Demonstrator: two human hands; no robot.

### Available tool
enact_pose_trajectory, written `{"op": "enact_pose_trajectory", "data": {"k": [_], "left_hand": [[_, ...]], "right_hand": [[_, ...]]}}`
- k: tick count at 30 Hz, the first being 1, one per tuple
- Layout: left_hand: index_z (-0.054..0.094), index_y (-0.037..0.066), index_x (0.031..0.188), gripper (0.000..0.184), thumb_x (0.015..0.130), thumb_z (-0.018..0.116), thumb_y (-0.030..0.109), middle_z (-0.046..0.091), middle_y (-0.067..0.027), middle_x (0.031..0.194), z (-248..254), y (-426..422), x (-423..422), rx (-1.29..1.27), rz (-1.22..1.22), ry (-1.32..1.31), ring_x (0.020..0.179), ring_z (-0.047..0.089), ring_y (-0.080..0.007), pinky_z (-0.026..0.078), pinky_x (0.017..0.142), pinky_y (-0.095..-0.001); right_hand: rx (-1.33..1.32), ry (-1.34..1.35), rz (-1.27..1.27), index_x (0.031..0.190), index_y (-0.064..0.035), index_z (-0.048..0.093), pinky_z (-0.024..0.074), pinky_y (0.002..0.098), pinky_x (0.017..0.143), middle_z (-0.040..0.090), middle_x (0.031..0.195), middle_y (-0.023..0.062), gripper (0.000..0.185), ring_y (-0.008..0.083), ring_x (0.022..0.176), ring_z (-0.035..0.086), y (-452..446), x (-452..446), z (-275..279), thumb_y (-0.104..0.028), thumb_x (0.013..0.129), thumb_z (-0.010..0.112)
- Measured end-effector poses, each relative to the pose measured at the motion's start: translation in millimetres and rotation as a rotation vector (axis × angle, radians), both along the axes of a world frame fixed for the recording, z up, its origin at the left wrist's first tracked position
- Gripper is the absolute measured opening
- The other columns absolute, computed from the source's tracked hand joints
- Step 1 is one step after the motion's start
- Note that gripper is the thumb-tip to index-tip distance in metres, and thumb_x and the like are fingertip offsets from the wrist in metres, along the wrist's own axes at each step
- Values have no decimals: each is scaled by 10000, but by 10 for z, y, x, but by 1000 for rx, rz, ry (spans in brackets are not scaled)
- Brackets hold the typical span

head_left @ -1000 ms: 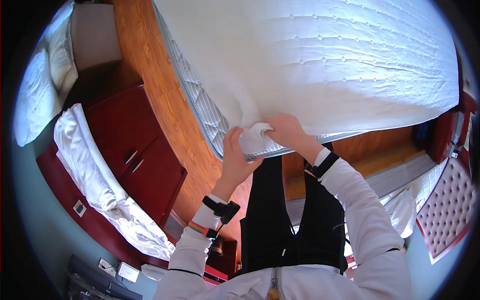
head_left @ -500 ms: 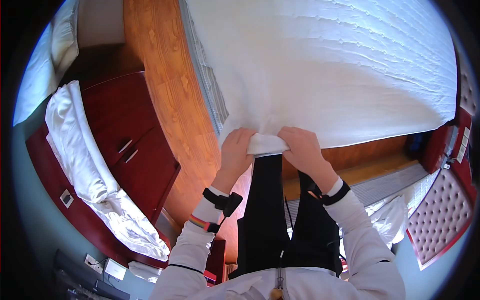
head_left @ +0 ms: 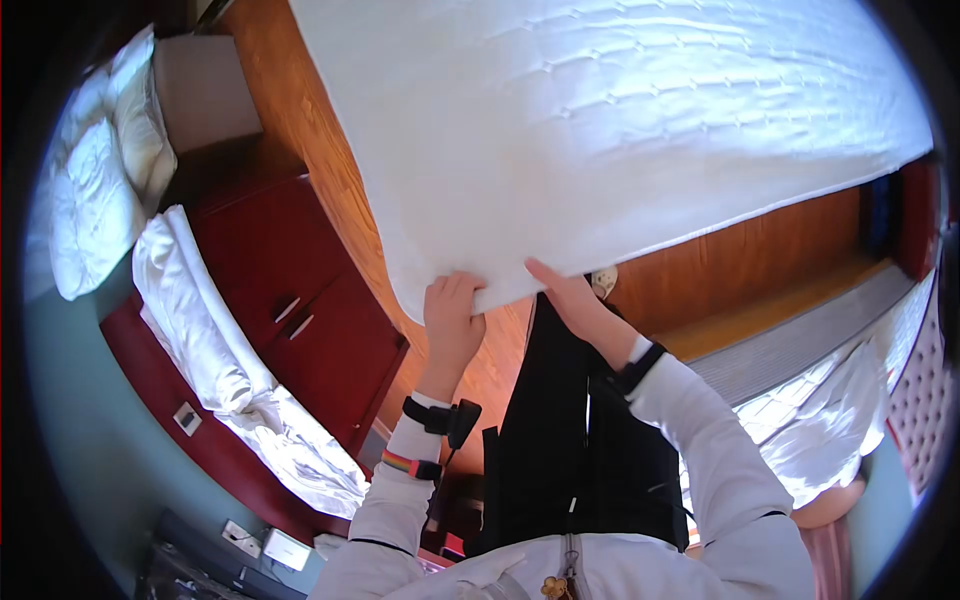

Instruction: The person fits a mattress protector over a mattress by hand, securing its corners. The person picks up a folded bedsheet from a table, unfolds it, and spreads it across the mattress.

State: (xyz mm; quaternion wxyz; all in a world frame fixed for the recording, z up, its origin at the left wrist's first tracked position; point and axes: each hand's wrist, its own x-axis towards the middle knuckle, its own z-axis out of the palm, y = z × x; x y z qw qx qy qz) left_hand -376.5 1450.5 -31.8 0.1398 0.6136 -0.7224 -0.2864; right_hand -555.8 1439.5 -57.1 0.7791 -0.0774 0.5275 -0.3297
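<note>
A white quilted mattress pad (head_left: 480, 150) spreads over the bed, its near corner close to my hands. My left hand (head_left: 455, 318) is closed on the edge by that corner, fingers curled over the top and thumb hidden. Just to the right, my right hand (head_left: 575, 303) is at the same edge with one digit lying on top; the rest of its fingers are tucked out of sight beneath the fabric.
A dark red cabinet (head_left: 300, 300) with white bedding (head_left: 210, 330) on it stands left. Pillows (head_left: 100, 210) lie beyond it, near a beige box-shaped piece (head_left: 207, 90). Wooden floor (head_left: 330, 130) runs along the bed; more white bedding (head_left: 820, 410) is at right.
The gathered fold between my hands has been let out, and the pad's corner now lies smooth. My left hand has shifted slightly left and down; my right hand has loosened and moved left.
</note>
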Motion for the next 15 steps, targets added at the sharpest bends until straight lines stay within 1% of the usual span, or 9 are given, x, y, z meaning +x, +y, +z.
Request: {"op": "enact_pose_trajectory", "data": {"k": [2, 4, 6, 8, 9, 10, 11, 14, 15], "left_hand": [[532, 46, 821, 228, 624, 517, -68, 537, -96, 792, -103, 24, 4, -10, -16, -6, 755, 481, -308, 375, 658, -371], [535, 35, 830, 215, 628, 547, -36, 549, -98, 811, -246, 16, 26, 68, -35, 66, 777, 492, -315, 388, 702, -380], [537, 29, 875, 228, 654, 566, -19, 558, -103, 860, -354, 15, 113, 139, -42, 138, 828, 508, -309, 397, 755, -373], [537, 28, 955, 257, 704, 574, -15, 565, -112, 936, -422, -5, 290, 198, -38, 210, 910, 527, -288, 401, 818, -352], [525, 31, 1011, 282, 734, 572, 15, 556, -111, 993, -462, 17, 396, 143, 69, 181, 962, 518, -274, 393, 849, -344], [513, 33, 1068, 309, 764, 571, 46, 546, -109, 1050, -509, 19, 501, 86, 173, 152, 1014, 508, -260, 384, 881, -336], [502, 36, 1125, 339, 795, 569, 76, 536, -108, 1107, -566, -6, 611, 26, 273, 125, 1066, 498, -247, 376, 912, -329], [444, 48, 1237, 404, 872, 526, 200, 477, -93, 1219, -767, -177, 983, 373, 724, 566, 1147, 443, -214, 348, 955, -325], [422, 52, 1259, 429, 882, 516, 235, 469, -87, 1235, -805, -256, 1044, 458, 710, 692, 1161, 431, -211, 332, 973, -340]], "right_hand": [[101, -182, -268, 1237, -3, 439, 397, 332, 953, 515, 1183, 63, 433, 172, 1127, 479, 136, 168, -214, -197, 884, 597], [92, -213, -363, 1238, -9, 440, 406, 323, 944, 512, 1189, 67, 425, 170, 1116, 489, 276, 237, -315, -188, 884, 596], [93, -192, -425, 1203, -3, 475, 444, 304, 889, 548, 1137, 71, 390, 164, 1052, 534, 425, 260, -403, -205, 890, 589], [87, -132, -372, 1169, 9, 502, 461, 300, 848, 578, 1075, 68, 367, 164, 994, 562, 479, 184, -370, -223, 896, 581], [86, -102, -346, 1153, 15, 516, 470, 298, 828, 593, 1044, 67, 359, 164, 965, 575, 512, 161, -397, -232, 899, 577], [64, -42, -294, 1059, 23, 556, 488, 315, 842, 631, 884, 67, 312, 165, 854, 614, 562, 158, -524, -229, 881, 601], [55, -46, -338, 1031, 24, 565, 491, 311, 825, 630, 856, 68, 293, 162, 829, 613, 610, 143, -589, -228, 884, 596], [39, -75, -502, 944, 9, 571, 498, 300, 758, 601, 758, 63, 216, 155, 721, 597, 686, 164, -650, -203, 901, 564], [1, -65, -559, 931, 2, 563, 498, 299, 751, 588, 738, 56, 203, 152, 706, 590, 689, 195, -668, -200, 907, 553]]}}
